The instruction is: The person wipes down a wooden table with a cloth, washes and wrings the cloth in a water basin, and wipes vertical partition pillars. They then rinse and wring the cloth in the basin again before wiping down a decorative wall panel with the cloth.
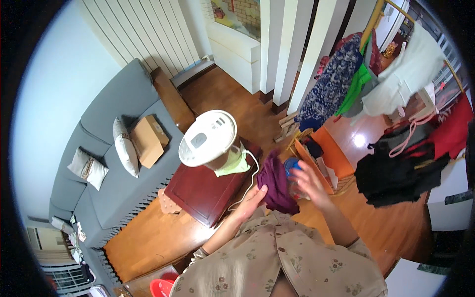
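Note:
A crumpled purple cloth point(277, 185) hangs in front of my body. My left hand point(253, 199) is closed on its left edge, the thumb lying on top. Just to the right of the cloth is my right hand point(310, 185), its fingers apart and slightly blurred. Beside those fingers shows a small blue item point(291, 166); whether the hand touches it, I cannot tell. Left of the cloth, a white-lidded appliance point(210, 138) stands on a dark red low table point(203, 193). A light green cloth point(233, 166) lies by its base, and a white cord point(256, 171) runs down past my left hand.
An orange box point(332, 148) with things inside stands on the floor at right. Clothes point(329, 84) hang from a rack there, with dark garments point(396, 173) nearer. At left a grey sofa point(114, 183) holds cushions and a cardboard box point(148, 141). White posts point(289, 54) rise behind.

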`<state>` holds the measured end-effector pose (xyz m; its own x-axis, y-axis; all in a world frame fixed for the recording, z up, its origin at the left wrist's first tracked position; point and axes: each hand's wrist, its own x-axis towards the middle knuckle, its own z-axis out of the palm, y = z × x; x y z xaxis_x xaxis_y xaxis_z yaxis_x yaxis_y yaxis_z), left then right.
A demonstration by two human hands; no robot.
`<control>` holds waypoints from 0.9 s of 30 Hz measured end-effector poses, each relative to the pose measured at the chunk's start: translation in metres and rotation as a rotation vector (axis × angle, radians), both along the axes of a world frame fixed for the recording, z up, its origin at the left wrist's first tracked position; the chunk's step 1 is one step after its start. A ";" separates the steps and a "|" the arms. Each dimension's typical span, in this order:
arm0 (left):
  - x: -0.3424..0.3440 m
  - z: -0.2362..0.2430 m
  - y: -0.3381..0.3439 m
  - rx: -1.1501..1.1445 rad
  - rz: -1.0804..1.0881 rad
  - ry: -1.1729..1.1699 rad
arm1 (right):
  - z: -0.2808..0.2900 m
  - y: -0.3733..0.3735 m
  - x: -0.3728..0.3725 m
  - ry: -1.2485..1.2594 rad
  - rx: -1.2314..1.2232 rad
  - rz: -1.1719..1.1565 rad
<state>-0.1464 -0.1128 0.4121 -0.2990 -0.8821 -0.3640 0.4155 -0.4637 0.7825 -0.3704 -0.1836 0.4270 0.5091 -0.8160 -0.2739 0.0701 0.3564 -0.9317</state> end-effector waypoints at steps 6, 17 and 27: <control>0.005 -0.020 -0.105 -0.120 0.065 -0.142 | -0.012 -0.084 0.043 0.271 -0.289 0.121; 0.014 -0.019 -0.301 -0.056 0.551 0.073 | -0.028 -0.318 0.073 -0.266 0.388 0.043; 0.070 0.000 -0.412 0.053 0.861 0.046 | -0.026 -0.475 0.104 -0.601 0.506 -0.204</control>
